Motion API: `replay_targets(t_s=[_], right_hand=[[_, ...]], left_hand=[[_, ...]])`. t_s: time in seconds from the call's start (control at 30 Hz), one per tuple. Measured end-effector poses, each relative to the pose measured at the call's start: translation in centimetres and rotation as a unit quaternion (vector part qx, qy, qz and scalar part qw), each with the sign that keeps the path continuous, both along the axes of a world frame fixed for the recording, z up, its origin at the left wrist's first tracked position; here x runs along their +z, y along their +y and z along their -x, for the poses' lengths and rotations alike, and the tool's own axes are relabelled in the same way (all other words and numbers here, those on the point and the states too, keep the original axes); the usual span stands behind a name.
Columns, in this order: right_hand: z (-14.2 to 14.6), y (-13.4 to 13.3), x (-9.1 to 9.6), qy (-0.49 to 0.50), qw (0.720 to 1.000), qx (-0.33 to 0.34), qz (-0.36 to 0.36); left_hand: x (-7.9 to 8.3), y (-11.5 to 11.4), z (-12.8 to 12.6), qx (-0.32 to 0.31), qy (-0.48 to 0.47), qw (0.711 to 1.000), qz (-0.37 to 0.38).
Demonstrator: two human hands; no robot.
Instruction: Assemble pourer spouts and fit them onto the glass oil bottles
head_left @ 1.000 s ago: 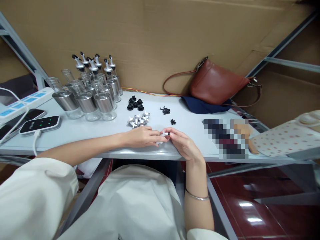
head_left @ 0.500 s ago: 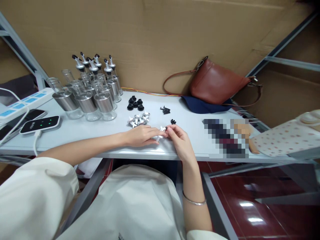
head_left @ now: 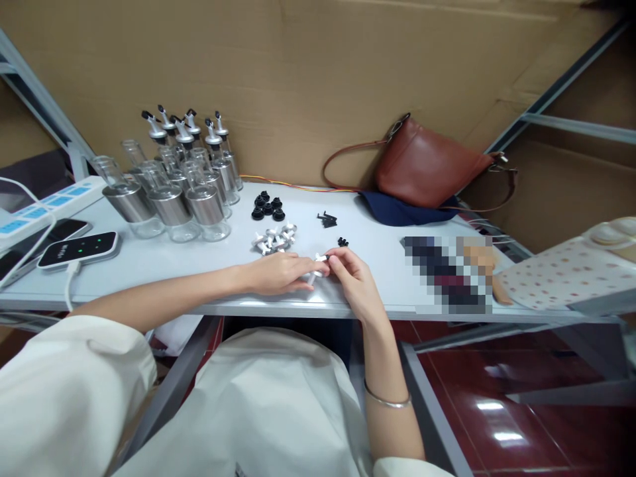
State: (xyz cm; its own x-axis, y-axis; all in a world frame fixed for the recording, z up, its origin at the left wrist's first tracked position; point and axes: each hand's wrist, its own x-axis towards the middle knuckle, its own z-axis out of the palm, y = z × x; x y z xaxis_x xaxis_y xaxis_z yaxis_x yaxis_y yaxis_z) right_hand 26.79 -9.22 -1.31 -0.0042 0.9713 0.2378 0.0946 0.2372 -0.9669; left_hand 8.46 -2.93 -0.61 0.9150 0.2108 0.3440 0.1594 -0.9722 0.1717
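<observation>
My left hand is closed around a silver-white pourer spout near the table's front edge. My right hand pinches a small black cap at the end of that spout, the fingertips of both hands almost meeting. Just beyond the left hand lies a heap of silver spouts. Behind it are several black stoppers. Several thin black sticks and a little group of black caps lie beyond the right hand.
Several glass bottles with steel bands stand at the back left, some topped with pourers. A power strip and a white device are further left. A brown bag sits at the back right, a dotted white item at the right.
The right fingertips have shifted very slightly left against the spout. The left hand still holds it in much the same place, and the table's contents look the same.
</observation>
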Motion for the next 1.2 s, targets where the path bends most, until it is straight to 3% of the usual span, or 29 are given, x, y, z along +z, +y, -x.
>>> replay_targets(t_s=[0.3,0.53,0.87,1.0,1.2], right_hand=[[-0.1,-0.2,0.1,-0.008,1.000,0.014,-0.005],[0.3,-0.4,0.0,-0.028,0.999,0.028,0.015],[0.2,-0.4,-0.4,-0.064,0.997,0.027,-0.046],[0.2,-0.4,-0.5,-0.096,0.995,0.025,-0.029],[0.2,-1.0,0.0,0.010,1.000,0.008,0.004]], left_hand=[[0.1,0.0,0.1,0.033,-0.008,0.998,0.054],[-0.2,0.1,0.3,0.013,-0.028,0.997,0.077],[0.0,-0.1,0.1,0.040,-0.002,0.997,0.066],[0.1,-0.1,0.0,0.060,0.033,0.997,0.020],[1.6,0.7,0.9,-0.026,-0.033,0.993,-0.110]])
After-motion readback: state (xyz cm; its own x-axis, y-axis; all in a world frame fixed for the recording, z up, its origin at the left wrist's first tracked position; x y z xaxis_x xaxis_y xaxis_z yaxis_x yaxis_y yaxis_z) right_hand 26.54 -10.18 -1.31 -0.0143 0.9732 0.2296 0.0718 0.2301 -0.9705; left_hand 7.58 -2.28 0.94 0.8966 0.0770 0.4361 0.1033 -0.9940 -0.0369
